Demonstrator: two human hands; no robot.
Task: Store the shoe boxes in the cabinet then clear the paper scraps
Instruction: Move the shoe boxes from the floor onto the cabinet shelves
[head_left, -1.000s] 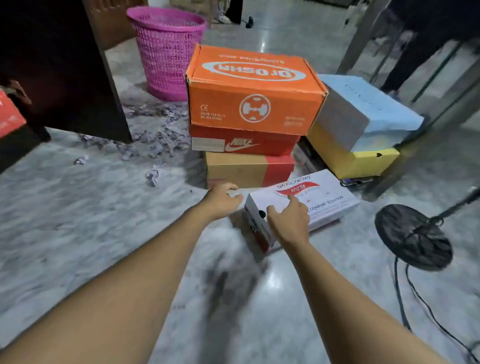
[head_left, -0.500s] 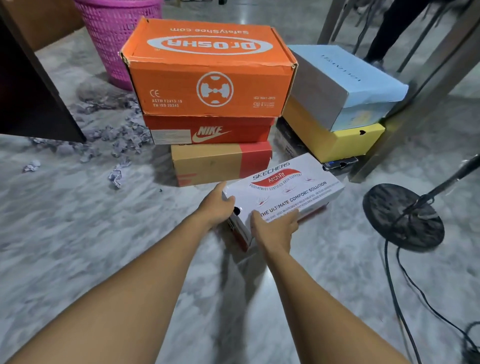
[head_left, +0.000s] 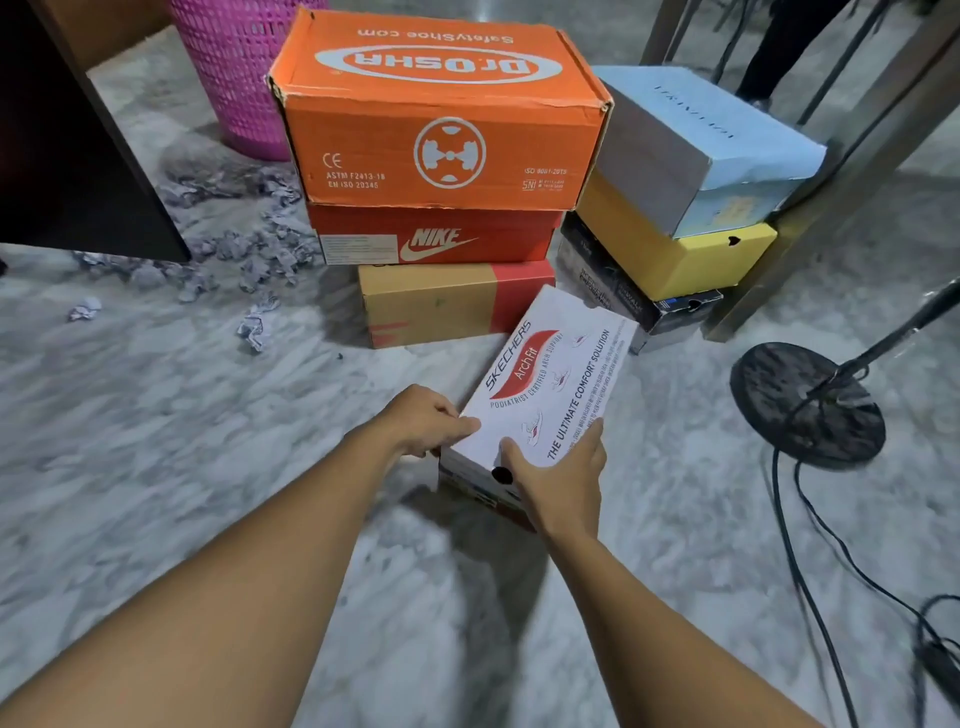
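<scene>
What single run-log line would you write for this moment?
step: storing boxes; left hand: grips white Skechers box, left edge; right hand: grips its near end; paper scraps: on floor

A white Skechers box, lid closed, points lengthwise toward the stacks. The left hand grips its near corner and the right hand holds its near end, thumb on the lid. Behind it stand three stacked boxes: a large orange Dr.Osha box with upside-down print, a red Nike box beneath, and a tan-and-red box on the floor. Just right of these, a grey box with a light-blue lid sits skewed on a yellow box, which rests on a black box. Crumpled grey paper scraps lie scattered left of the stacks, beside the dark cabinet panel.
</scene>
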